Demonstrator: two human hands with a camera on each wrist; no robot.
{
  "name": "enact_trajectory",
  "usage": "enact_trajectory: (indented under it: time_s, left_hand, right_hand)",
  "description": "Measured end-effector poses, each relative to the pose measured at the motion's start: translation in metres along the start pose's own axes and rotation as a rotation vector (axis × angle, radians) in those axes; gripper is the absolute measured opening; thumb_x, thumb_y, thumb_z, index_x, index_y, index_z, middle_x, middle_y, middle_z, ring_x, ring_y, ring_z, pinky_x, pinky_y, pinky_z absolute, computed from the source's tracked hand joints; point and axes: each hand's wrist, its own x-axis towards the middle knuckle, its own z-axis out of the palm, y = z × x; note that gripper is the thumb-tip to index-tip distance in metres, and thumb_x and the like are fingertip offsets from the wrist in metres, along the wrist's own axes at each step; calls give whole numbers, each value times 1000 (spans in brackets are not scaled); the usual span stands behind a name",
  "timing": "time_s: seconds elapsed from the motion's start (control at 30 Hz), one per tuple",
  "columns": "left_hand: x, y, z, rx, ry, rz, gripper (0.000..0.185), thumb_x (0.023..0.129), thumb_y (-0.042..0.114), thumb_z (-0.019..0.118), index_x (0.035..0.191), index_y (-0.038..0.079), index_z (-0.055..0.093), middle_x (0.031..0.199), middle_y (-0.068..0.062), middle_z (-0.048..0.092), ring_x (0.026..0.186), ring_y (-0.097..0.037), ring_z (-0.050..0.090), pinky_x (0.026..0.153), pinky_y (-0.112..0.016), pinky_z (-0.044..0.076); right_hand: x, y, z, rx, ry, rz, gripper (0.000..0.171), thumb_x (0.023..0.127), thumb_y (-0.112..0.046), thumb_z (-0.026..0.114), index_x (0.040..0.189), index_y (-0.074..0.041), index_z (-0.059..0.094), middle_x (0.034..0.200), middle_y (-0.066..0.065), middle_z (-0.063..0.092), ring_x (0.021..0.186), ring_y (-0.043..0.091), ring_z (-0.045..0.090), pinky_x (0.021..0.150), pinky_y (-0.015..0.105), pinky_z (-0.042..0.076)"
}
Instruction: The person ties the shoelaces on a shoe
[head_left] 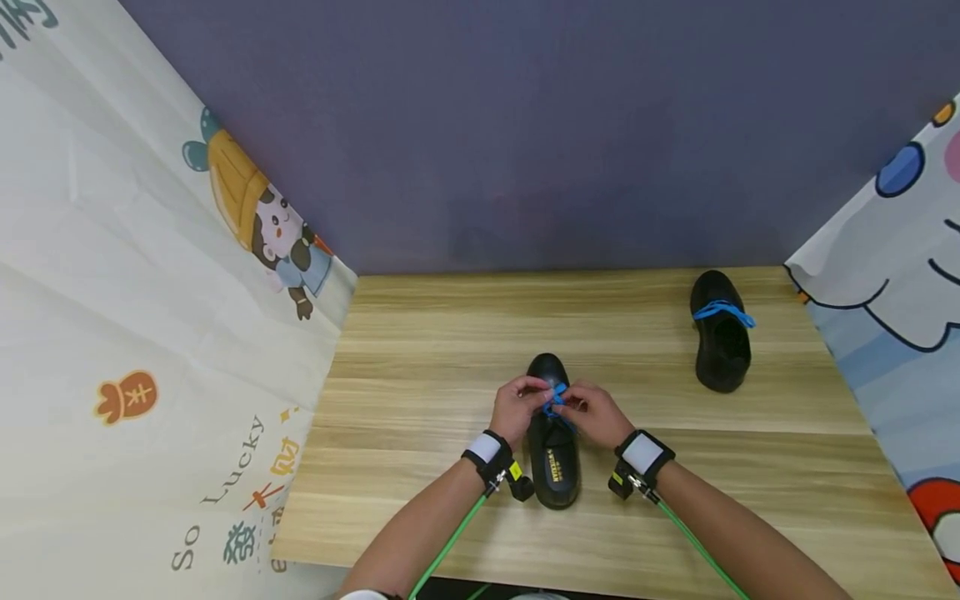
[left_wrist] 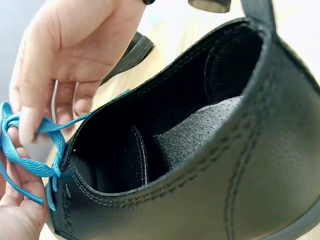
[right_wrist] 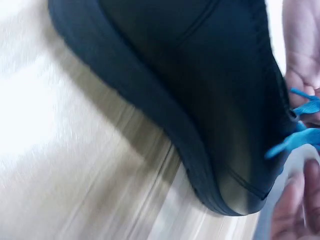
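Wooden table (head_left: pixel 420 350) bears two black leather shoes. Printed cloth (head_left: pixel 135 350) hangs at 9 o'clock, reading "So Lucky"; a second cartoon-print cloth (head_left: pixel 892 275) stands at 3 o'clock. Near shoe (head_left: pixel 553 454) sits at table centre, toe pointing to 12 o'clock; its insole carries gold lettering, too small to read. Far shoe (head_left: pixel 722 343) lies at 2 o'clock, well apart, its own blue lace across the top. Left hand (head_left: pixel 514 408) and right hand (head_left: pixel 592 412) both pinch the blue shoelace (head_left: pixel 557 400) over the near shoe's throat, fingers curled tight on it.
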Motion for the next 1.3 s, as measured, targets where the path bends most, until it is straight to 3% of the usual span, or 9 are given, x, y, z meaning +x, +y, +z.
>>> enact_trajectory:
  time_s: [0.17, 0.4, 0.57, 0.83, 0.97, 1.1, 1.2, 1.3]
  left_hand:
    - [-1, 0, 1, -7, -10, 13, 21, 86, -3, 74, 103, -12, 67, 91, -7, 69, 80, -11, 64, 73, -24, 54]
    - [0, -4, 0, 19, -47, 36, 20, 88, -6, 71, 105, -15, 65, 87, 0, 67, 80, -9, 64, 73, -23, 53]
    - [0, -4, 1, 9, -43, 49, 20, 87, -8, 70, 105, -17, 65, 85, -1, 67, 78, -9, 64, 71, -22, 53]
    - [0, -4, 1, 11, -51, 40, 21, 87, -8, 71, 105, -16, 65, 85, -1, 67, 78, -10, 64, 70, -22, 52]
    - [0, -5, 1, 9, -55, 38, 21, 87, -8, 71, 105, -16, 65, 85, 0, 67, 78, -10, 64, 70, -22, 52]
    - [0, -6, 0, 9, -54, 39, 20, 87, -8, 71, 105, -16, 65, 85, -2, 68, 79, -9, 64, 71, -22, 53]
    - [0, -6, 0, 13, -55, 39, 20, 87, -8, 71, 105, -16, 65, 86, -3, 69, 79, -9, 65, 72, -22, 53]
    - [1, -6, 0, 18, -51, 39, 19, 87, -7, 71, 104, -14, 66, 88, -6, 70, 78, -9, 65, 72, -22, 53]
  right_hand:
    - [2, 4, 0, 29, -1, -15, 7, 88, 1, 73, 91, -3, 68, 81, 0, 60, 72, 8, 54, 62, 24, 46]
    - [6, 11, -3, 25, -104, -41, 6, 92, 0, 68, 88, -3, 68, 78, -2, 51, 72, 7, 45, 62, 24, 38]
    - [8, 15, -5, 117, -164, 65, 6, 94, -5, 68, 91, 0, 68, 85, 1, 57, 76, 7, 51, 67, 23, 45]
    - [9, 19, -8, 376, -233, 212, 17, 94, 0, 67, 100, 9, 54, 90, 6, 60, 72, 7, 62, 62, 27, 54]
    - [9, 21, -10, 431, -212, 222, 21, 91, 4, 70, 101, 10, 52, 92, 11, 59, 72, 10, 65, 62, 26, 56]
    - [9, 25, -13, 443, -154, 253, 22, 91, 0, 71, 100, 9, 54, 93, 12, 63, 76, 13, 68, 68, 34, 59]
    - [9, 21, -21, 349, -96, 261, 18, 94, -4, 69, 100, 8, 57, 93, 12, 65, 80, 14, 66, 72, 36, 57]
    - [10, 18, -28, 224, 16, 208, 13, 95, -2, 66, 103, 7, 59, 95, 13, 63, 84, 13, 59, 73, 28, 49]
